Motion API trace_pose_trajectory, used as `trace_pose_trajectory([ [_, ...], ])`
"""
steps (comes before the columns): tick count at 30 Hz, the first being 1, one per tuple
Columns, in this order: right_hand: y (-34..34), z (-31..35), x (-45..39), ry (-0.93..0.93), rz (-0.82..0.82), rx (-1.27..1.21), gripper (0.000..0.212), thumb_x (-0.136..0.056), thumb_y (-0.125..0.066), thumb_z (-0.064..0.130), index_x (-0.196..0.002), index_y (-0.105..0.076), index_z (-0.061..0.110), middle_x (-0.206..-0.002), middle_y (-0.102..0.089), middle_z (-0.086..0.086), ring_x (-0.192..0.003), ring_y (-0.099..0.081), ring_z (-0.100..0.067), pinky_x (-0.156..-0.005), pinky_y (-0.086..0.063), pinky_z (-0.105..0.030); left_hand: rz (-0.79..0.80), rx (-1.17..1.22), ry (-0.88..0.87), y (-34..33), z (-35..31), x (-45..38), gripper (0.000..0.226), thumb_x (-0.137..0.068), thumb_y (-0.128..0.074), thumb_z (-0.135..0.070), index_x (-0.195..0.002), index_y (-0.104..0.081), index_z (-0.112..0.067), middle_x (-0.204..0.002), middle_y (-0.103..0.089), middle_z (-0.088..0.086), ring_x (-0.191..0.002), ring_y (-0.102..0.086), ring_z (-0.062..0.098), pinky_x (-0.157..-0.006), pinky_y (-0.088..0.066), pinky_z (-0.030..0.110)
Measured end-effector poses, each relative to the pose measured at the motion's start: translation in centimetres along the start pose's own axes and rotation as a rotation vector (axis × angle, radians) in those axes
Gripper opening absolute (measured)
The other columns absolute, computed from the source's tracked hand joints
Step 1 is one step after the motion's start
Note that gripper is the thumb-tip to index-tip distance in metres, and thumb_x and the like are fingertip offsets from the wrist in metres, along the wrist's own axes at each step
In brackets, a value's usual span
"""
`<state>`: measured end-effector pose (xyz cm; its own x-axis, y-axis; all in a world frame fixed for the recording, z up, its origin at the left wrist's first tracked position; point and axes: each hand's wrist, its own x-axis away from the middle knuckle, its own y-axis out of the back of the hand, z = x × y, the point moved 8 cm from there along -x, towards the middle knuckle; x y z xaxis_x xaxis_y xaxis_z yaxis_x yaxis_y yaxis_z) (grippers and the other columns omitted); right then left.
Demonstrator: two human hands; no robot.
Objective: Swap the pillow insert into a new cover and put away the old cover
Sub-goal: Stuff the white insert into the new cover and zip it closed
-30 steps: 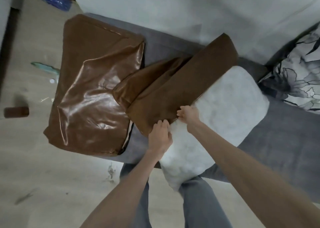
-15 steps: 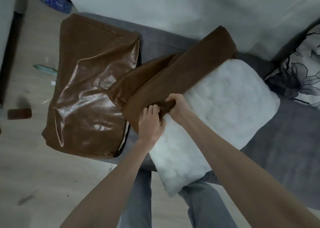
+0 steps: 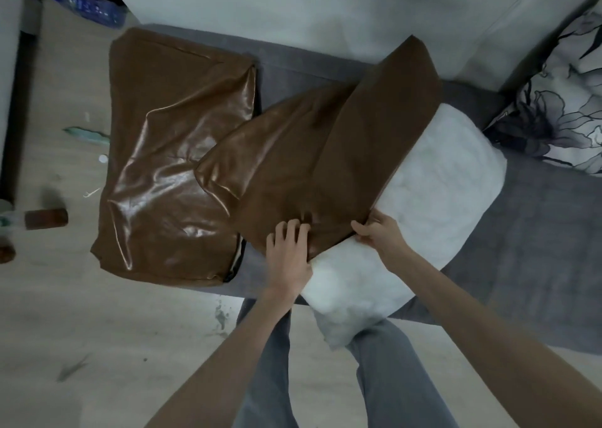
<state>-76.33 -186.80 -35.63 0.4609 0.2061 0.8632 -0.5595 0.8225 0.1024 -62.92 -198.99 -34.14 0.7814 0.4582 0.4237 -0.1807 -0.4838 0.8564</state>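
A white pillow insert (image 3: 433, 206) lies on the grey sofa seat (image 3: 537, 248), its near corner hanging over the seat's front edge above my knees. A brown cover (image 3: 309, 173) is draped over the insert's left part. My left hand (image 3: 288, 258) lies on the cover's near corner with fingers curled into the fabric. My right hand (image 3: 379, 235) pinches the cover's edge where it meets the insert. A second, shiny brown cover (image 3: 163, 167) lies flat on the seat's left end, its open zipper side facing me.
A floral black-and-white cushion (image 3: 566, 102) leans at the sofa's right back. The white wall (image 3: 325, 11) is behind the seat. On the wooden floor (image 3: 65, 313) at left are a small brown block (image 3: 45, 219), a plastic bottle (image 3: 88, 7) and scraps.
My hands have moved apart along the cover's near edge, the right hand sliding right. The cover now spreads a little wider over the insert's left part.
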Motion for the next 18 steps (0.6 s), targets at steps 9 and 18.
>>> trace_pose_trajectory([
  [9,4.9,12.1,-6.2,-0.040,0.007,-0.584,0.033,-0.088,-0.061,0.011,-0.121,-0.060,0.003,-0.113,-0.065,-0.007,-0.109,-0.062,-0.024,-0.096,-0.051,-0.035,0.091,-0.061,0.019,-1.4,-3.3,1.5,0.078,-0.047,-0.081,-0.011,-0.121,-0.056,-0.016,-0.121,-0.057,0.013,-0.108,-0.055,0.032,-0.084,-0.049,0.043],
  [18,6.1,14.4,-8.4,-0.104,0.116,-0.728,0.013,-0.085,-0.057,0.006,-0.097,-0.062,0.002,-0.089,-0.059,-0.008,-0.088,-0.060,-0.024,-0.101,-0.047,-0.032,-0.024,0.045,0.004,4.0,-10.1,-10.2,0.070,-0.070,-0.066,-0.002,-0.133,-0.040,-0.015,-0.122,-0.047,0.007,-0.106,-0.047,0.025,-0.071,-0.052,0.034],
])
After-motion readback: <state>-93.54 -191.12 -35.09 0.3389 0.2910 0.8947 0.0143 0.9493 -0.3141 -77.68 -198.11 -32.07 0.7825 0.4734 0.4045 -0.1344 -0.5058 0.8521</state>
